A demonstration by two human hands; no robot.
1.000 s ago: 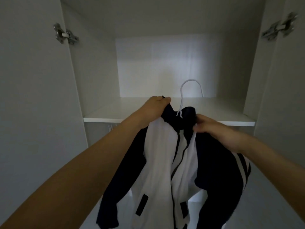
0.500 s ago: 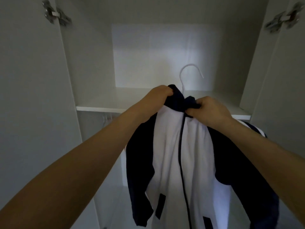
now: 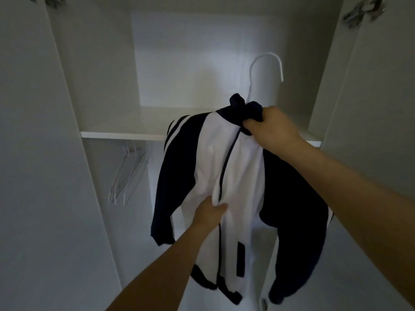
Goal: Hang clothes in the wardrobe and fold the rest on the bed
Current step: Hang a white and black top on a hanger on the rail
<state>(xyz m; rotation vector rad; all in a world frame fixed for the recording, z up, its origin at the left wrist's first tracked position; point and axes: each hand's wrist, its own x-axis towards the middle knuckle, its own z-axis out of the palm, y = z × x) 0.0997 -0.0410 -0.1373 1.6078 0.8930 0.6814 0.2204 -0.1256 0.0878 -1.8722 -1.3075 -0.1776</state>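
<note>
Wardrobe [image 3: 67, 153] fills the view, doors open, hinges at the top corners, white shelf [image 3: 125, 131] across the middle. Track jacket [image 3: 242, 180], white front with navy sleeves and white shoulder stripes, hangs in front of the opening, held up just below shelf level, not yet on any rail; rail itself not visible. Right hand [image 3: 271, 129] is clamped round the navy collar where the white hanger [image 3: 267, 63] enters it, hook sticking up free, likely carrying the weight so the hook can be steered under the shelf. Left hand [image 3: 211, 212] pinches the white front panel beside the zip, probably steadying the jacket or pulling it straight on the hanger. Spare hangers [image 3: 128, 173], white, bunched under the shelf at the left, well apart from the jacket. No brand, label or writing readable; too dim.
</note>
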